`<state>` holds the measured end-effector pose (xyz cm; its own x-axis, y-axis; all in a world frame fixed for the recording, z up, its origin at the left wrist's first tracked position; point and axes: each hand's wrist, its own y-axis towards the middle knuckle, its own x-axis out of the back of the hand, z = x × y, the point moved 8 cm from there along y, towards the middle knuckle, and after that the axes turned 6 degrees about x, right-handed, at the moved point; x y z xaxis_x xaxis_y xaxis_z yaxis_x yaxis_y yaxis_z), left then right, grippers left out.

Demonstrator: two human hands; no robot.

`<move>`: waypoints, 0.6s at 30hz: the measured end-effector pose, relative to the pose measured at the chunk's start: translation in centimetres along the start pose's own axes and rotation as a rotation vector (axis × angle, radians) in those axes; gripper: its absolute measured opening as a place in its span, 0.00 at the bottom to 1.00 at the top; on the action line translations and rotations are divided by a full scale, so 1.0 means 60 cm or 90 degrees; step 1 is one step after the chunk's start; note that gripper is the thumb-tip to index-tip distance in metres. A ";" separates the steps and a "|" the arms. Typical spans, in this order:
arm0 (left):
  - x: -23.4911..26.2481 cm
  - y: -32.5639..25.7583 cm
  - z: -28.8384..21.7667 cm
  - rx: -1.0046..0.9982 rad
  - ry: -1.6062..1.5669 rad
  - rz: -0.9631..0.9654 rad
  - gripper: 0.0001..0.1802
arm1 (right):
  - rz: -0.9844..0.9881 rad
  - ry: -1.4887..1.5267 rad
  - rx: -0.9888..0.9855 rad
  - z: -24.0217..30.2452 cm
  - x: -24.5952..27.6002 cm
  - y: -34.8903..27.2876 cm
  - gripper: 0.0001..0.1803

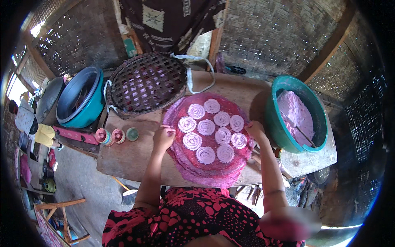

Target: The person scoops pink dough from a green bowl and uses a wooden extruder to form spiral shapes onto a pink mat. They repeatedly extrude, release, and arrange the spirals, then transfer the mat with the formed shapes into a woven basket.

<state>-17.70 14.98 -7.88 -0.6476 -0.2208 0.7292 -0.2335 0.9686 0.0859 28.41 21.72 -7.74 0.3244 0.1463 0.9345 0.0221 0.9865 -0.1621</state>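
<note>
A pink mesh cloth (205,172) lies spread over a round shape in the middle of the wooden table. Several pale pink dough spirals (206,127) rest on it, apart from one another. At its left edge my left hand (164,136) is closed, pinching the cloth between thumb and fingers. My right hand (256,130) grips the opposite edge in the same way. To the right stands a green basin (269,117) with a mass of pink dough (295,111) and a stick-like handle (304,135) leaning in it.
A woven basket (144,82) with white straps sits at the back left of the table (127,158). Small ridged coloured stacks (118,136) stand near my left hand. Beyond are nested basins (80,99). Another person (35,125) is at far left, near a wooden chair (61,222).
</note>
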 end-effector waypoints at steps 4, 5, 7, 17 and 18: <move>-0.004 0.006 -0.005 -0.012 0.025 0.001 0.18 | -0.077 0.121 -0.031 -0.003 0.007 -0.010 0.15; -0.001 0.005 -0.010 -0.025 0.040 -0.017 0.19 | -0.115 0.089 0.004 0.005 0.014 -0.015 0.13; 0.003 0.006 -0.016 -0.031 0.066 -0.031 0.20 | -0.146 0.116 0.016 0.008 0.015 -0.023 0.13; 0.031 0.015 -0.082 -0.126 0.040 -0.032 0.12 | -0.270 0.203 0.032 0.045 0.053 -0.068 0.10; 0.039 0.012 -0.101 -0.163 0.034 -0.060 0.11 | -0.297 0.201 0.055 0.062 0.070 -0.077 0.10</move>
<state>-15.01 15.84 -1.99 -0.5908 -0.3110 0.7444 -0.0951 0.9431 0.3186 26.17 18.05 -1.90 0.5660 -0.3229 0.7585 0.1579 0.9455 0.2847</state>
